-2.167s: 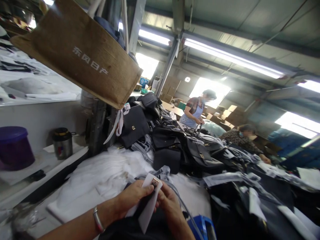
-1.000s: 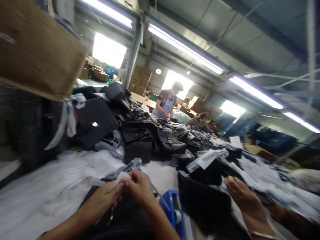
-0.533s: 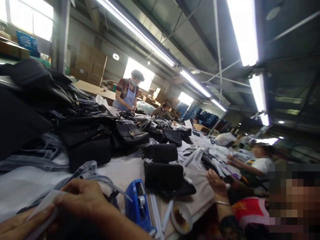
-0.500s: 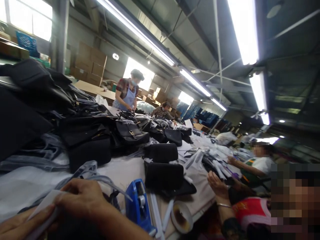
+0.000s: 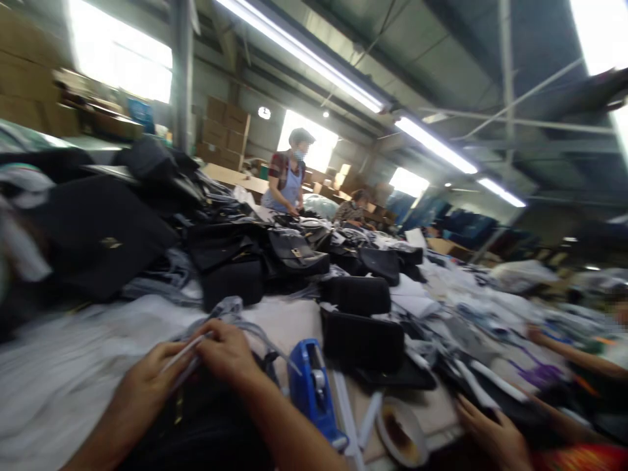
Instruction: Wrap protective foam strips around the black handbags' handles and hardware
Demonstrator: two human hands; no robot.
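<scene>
My left hand point(image 5: 147, 383) and my right hand point(image 5: 226, 350) are close together at the lower left, both closed on a thin whitish strip point(image 5: 182, 358). Below them is a black bag point(image 5: 206, 418) with a small gold-coloured metal piece, partly hidden by my forearms. Clear and grey strips point(image 5: 230, 311) lie just beyond my fingers. To the right of my right forearm stands a blue tape dispenser point(image 5: 314, 392).
Black bags point(image 5: 363, 340) are piled across the table point(image 5: 289, 317). A tape roll point(image 5: 400, 432) and white strips lie near the edge. Another person's hand point(image 5: 493, 432) is at lower right; more people work farther off. White sheeting point(image 5: 83, 366) covers the left.
The view has turned left, so the scene sits farther right. My hands have moved up and right in view with the strip. The neighbouring person's hand is lower, beside black and white material.
</scene>
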